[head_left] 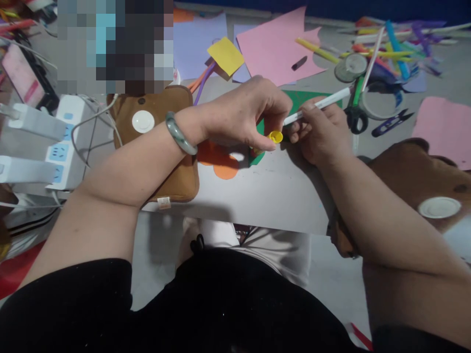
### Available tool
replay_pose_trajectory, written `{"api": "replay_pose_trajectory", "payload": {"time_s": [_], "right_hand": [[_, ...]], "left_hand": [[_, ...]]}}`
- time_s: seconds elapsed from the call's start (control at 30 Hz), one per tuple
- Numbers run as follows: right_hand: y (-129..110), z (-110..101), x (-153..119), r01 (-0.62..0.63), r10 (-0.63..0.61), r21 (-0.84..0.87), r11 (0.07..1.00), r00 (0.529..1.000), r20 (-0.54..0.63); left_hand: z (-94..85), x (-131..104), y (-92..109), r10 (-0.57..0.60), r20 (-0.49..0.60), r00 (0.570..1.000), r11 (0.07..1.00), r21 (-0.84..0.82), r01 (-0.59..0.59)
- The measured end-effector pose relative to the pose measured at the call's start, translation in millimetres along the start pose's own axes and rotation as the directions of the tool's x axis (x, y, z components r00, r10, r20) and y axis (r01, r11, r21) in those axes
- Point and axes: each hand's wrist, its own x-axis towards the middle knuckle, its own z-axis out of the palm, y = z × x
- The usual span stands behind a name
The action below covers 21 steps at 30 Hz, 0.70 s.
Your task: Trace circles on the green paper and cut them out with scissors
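Head view: our left hand (253, 110) pinches a small yellow piece (275, 137) between thumb and fingers — just beside our right hand (326, 130), which is closed around a white pen (318, 105) slanting toward that piece. Below the left wrist, orange paper (225, 165) lies on the desk (265, 196). Black-handled scissors (356, 117) rest beyond our right hand — near a roll of clear tape (379, 100).

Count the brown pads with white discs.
2. One brown pad lies partly under the left forearm; the other brown pad lies partly under the right forearm. The pixelated patch may hide more.
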Motion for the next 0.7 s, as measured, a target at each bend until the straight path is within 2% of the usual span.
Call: {"api": "replay_pose_trajectory", "payload": {"time_s": [0.43,0.5,0.7], "right_hand": [[-3.6,4.4,-2.1,-0.053,0.053,0.002,0.999,0.997,-0.063],[-4.2,4.8,-2.2,-0.059,0.059,0.01,0.998,0.997,-0.05],[-5.8,5.1,-3.7,-0.036,0.036,0.01,0.999,0.999,0.027]], "left_hand": [[4.8,1.6,-6.8,0.049,-0.017,0.999,0.998,-0.034,-0.05],[4.0,1.4,-3.3,0.059,-0.007,0.998,0.998,-0.038,-0.059],[-3.2,-1.5,8.6,-0.01,0.085,0.996,1.0,0.027,0.008]]}}
